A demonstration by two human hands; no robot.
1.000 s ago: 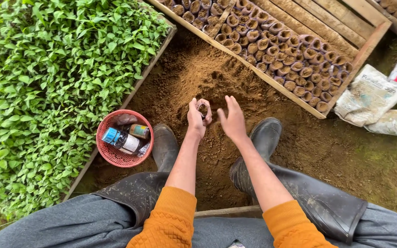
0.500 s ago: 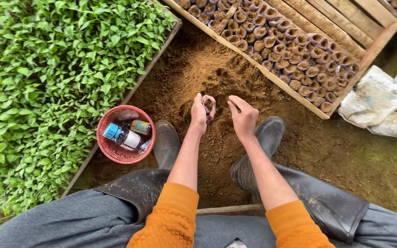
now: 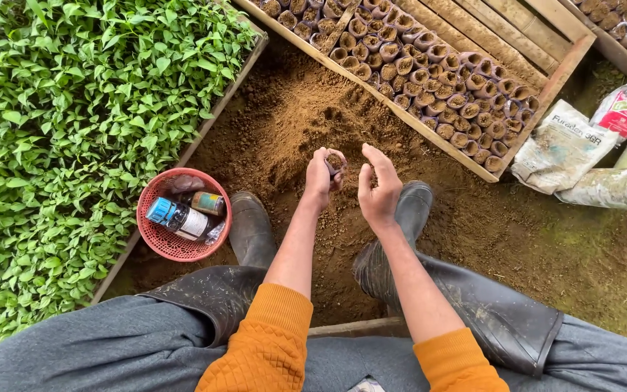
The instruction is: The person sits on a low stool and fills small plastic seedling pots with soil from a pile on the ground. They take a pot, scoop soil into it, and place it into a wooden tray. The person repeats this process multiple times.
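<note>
**Hands over the soil heap, small pot in the left**

Left hand (image 3: 322, 176) is gripping a small soil-filled pot (image 3: 334, 162), fingers curled round its wall, open top facing up and showing brown fill. The pot is sitting above the near slope of the soil heap (image 3: 295, 120), clear of the ground.

Right hand (image 3: 377, 190) is hovering just beside the pot, on its right, released: palm turned toward the left hand, fingers loosely spread, holding nothing that shows. Hand and pot are not touching.

Both forearms are coming out of orange sleeves (image 3: 263, 348) at the bottom edge of the view. Two dark rubber boots (image 3: 252, 229) are planted on the bare ground, one under each arm, toes pointing toward the heap.

Wooden tray (image 3: 546, 94) is lying beyond the heap, along its far edge. Rows of filled pots (image 3: 415, 72) are standing packed along the tray's left portion, nearest the heap; its right portion is showing bare slats.

Red basket (image 3: 155, 243) is resting at the left boot's outer side, against the edge of the seedling bed (image 3: 74, 131). Bottles (image 3: 179, 218) are lying inside it on their sides.

Seedling bed is filling the left of the view with dense green leaves.

Crumpled bags (image 3: 564, 149) are lying on the ground off the tray's near right corner.
</note>
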